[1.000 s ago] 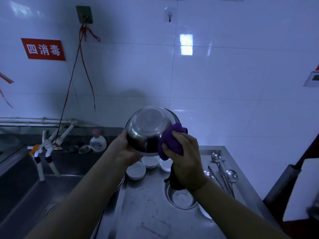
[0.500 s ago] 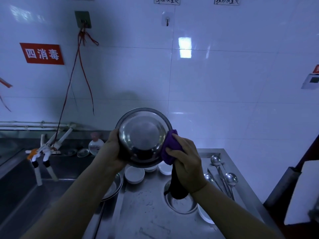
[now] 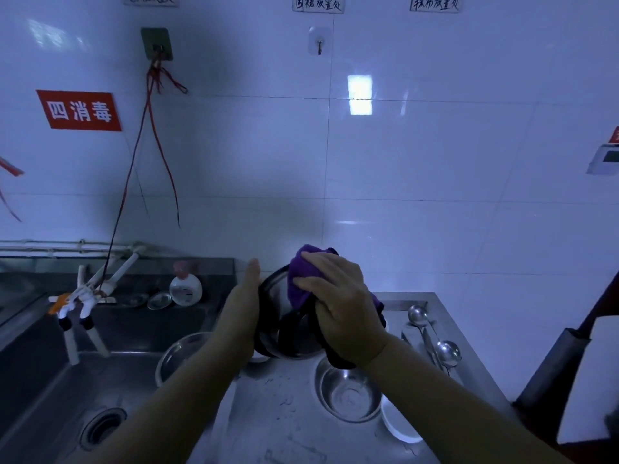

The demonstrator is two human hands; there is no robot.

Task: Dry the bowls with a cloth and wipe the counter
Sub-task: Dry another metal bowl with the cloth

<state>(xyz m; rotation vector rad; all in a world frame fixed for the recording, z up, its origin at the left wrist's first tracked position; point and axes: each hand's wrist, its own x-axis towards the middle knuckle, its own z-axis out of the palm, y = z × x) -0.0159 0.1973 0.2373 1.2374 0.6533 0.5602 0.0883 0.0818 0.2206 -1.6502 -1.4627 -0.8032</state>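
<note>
A round stainless-steel bowl (image 3: pixel 284 316) is held up on edge above the steel counter (image 3: pixel 284 413), its rim running roughly vertically and its hollow turned toward the right. The left hand (image 3: pixel 243 316) lies flat against the bowl's outer curve, fingers straight and together, pointing up. The right hand (image 3: pixel 338 303) presses a purple cloth (image 3: pixel 303 279) into the bowl, fingers curled over the bunched fabric (the cloth looks soft and nappy, and its darker tail hangs down past the wrist).

Below, 1 more steel bowl (image 3: pixel 350 393) sits upright on the counter, mouth up, smooth and shiny inside, with a white bowl (image 3: pixel 400 426) just beside it at its right. Another steel bowl (image 3: pixel 181 354) rests at the edge of the sink (image 3: pixel 67 396), partly hidden by the left forearm. 2 long-handled metal ladles (image 3: pixel 435 336) lie along the counter's right side, their handles running toward the back wall. At the sink's back ledge stand a rounded bottle (image 3: pixel 186 286) and white taps (image 3: pixel 83 296). A red sign (image 3: pixel 78 110) hangs on the glossy white tiled wall.
</note>
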